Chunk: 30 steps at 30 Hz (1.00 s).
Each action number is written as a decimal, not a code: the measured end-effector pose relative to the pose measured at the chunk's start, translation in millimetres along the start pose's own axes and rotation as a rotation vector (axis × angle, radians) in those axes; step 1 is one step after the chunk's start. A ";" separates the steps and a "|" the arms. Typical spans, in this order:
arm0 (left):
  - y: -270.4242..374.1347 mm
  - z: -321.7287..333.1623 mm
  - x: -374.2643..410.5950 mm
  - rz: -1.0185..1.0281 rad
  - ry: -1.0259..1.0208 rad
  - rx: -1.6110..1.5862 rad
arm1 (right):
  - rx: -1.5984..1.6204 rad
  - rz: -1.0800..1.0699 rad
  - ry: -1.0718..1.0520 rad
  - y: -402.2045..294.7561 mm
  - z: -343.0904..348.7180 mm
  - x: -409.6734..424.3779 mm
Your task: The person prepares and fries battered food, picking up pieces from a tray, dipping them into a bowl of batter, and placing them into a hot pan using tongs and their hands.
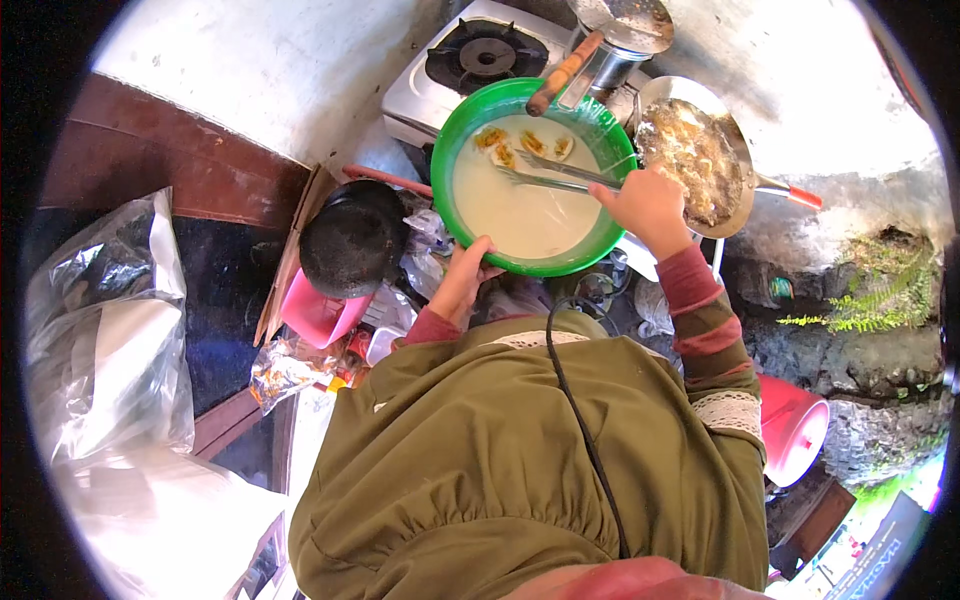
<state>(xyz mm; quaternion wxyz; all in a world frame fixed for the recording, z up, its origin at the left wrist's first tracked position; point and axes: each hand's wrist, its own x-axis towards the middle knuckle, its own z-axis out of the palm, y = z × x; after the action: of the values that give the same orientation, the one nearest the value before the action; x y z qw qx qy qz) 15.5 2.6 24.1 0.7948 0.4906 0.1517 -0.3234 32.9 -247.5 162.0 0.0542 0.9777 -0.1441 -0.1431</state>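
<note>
My left hand (466,277) grips the lower left rim of a green plastic basin (444,225) that holds pale batter (525,225). In my right hand (651,204) is a pair of metal tongs (559,176), their two tips in the batter beside several food pieces with orange-brown filling (532,144). To the right of the basin, a wok (742,199) holds food frying in bubbling oil (690,161). A wooden-handled skimmer (566,71) lies across a metal pot (619,67), its handle reaching over the basin's upper rim.
A gas stove (409,94) with a bare burner stands behind the basin. At left are a blackened pan (352,240), a pink plastic container (319,309) and large clear plastic bags (135,360). The wok's red-tipped handle (804,197) points right. A pink bucket (795,427) is at lower right.
</note>
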 end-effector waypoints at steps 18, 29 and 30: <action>0.8 1.4 -0.6 -0.011 0.028 0.001 | 0.068 -0.069 0.168 48.5 -35.6 -55.8; 4.2 4.0 -2.6 -0.030 0.031 0.025 | 0.281 -0.052 -0.111 63.8 -1.7 -36.9; 6.3 5.5 -5.8 -0.030 0.036 0.030 | 0.280 -0.086 -0.098 63.4 -4.2 -39.4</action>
<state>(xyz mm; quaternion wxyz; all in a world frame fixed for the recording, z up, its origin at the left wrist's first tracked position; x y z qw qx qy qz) 14.9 1.8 34.2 0.7797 0.5058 0.1685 -0.3285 -18.9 -295.9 185.7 -0.0958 0.9728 -0.1232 -0.1712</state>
